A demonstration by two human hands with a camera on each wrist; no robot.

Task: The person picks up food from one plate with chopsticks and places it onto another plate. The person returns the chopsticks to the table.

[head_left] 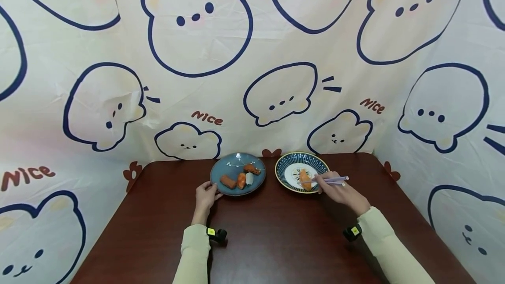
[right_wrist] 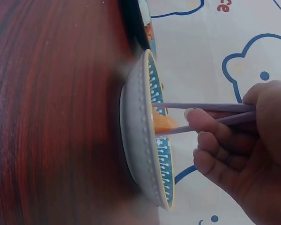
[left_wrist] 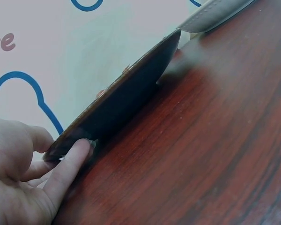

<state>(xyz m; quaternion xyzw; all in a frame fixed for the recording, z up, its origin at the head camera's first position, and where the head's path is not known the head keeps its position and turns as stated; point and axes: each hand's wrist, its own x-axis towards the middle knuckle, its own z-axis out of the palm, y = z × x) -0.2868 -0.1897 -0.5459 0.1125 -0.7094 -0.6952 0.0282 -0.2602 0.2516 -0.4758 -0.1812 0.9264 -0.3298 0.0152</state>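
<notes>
My left hand (head_left: 206,196) grips the near left rim of a blue-grey plate (head_left: 221,165), thumb and fingers around its edge in the left wrist view. On that plate lie several food pieces: a brown oblong piece (head_left: 228,182), an orange-red piece (head_left: 241,181), a white piece (head_left: 249,179) and a browned piece on a stick (head_left: 251,168). My right hand (head_left: 340,189) holds a pair of pale purple chopsticks (head_left: 334,180). Their tips lie at an orange food piece (head_left: 304,179) in the patterned plate (head_left: 285,172), one stick on each side of it in the right wrist view.
Both plates stand side by side near the far edge of a dark red-brown wooden table (head_left: 268,240). A pale cloth (head_left: 221,95) with cartoon bear outlines hangs behind and around the table. Each forearm wears a small dark wrist camera (head_left: 352,232).
</notes>
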